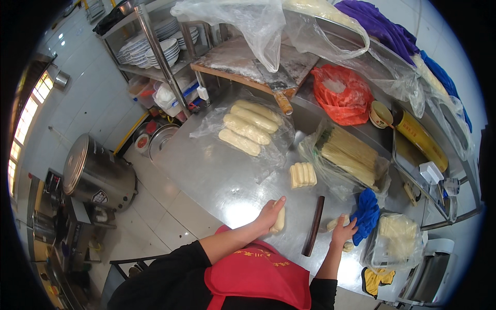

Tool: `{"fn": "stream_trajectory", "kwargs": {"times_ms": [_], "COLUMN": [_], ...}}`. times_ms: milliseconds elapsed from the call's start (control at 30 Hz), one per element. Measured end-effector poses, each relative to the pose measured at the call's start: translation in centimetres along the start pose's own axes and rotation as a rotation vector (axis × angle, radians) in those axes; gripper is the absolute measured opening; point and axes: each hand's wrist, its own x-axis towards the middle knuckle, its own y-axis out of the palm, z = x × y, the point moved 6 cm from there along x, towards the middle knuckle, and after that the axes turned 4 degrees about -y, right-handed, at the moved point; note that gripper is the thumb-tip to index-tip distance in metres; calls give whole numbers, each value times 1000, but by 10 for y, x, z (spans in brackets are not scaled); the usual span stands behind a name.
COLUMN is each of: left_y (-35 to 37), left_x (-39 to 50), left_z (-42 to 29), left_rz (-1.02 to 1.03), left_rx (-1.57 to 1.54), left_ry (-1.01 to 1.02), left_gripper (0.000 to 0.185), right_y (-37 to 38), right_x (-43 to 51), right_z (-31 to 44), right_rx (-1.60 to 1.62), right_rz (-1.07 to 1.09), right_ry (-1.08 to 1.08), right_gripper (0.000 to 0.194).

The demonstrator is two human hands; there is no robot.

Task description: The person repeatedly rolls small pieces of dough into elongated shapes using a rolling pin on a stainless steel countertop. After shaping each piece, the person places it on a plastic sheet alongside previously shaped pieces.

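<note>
My left hand [270, 214] is closed around a short roll of pale dough [279, 220] at the steel table's near edge. To the right, my right hand [343, 231] has its fingers spread at a piece of dough [334, 223], beside a blue cloth [366, 217]; whether it grips the dough I cannot tell. Between the hands lies a dark wooden rolling pin [314, 226]. A small lump of dough [348, 247] sits below my right hand. Farther back, several short dough strips [303, 175] lie side by side, and several long dough rolls [248, 128] rest on clear plastic.
A plastic-lined tray of noodles [348, 155] stands right of the strips. At the right are a bagged tray of dough [399, 236] and a yellow cloth [378, 281]. A cleaver [277, 79] lies on a floured board [232, 58], its handle overhanging, near a red bag [341, 97].
</note>
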Motion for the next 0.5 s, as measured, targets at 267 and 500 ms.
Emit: {"fn": "stream_trajectory", "kwargs": {"times_ms": [267, 500], "left_y": [19, 17], "left_x": [5, 5], "left_z": [29, 32], "left_rz": [249, -19], "left_rx": [329, 344], "left_ry": [192, 184], "left_gripper": [40, 37], "right_y": [114, 122], "right_x": [-121, -126], "right_z": [56, 35], "right_rx": [-143, 170], "right_rz": [693, 456], "right_ry": [-49, 95], "right_gripper": [46, 27]}}
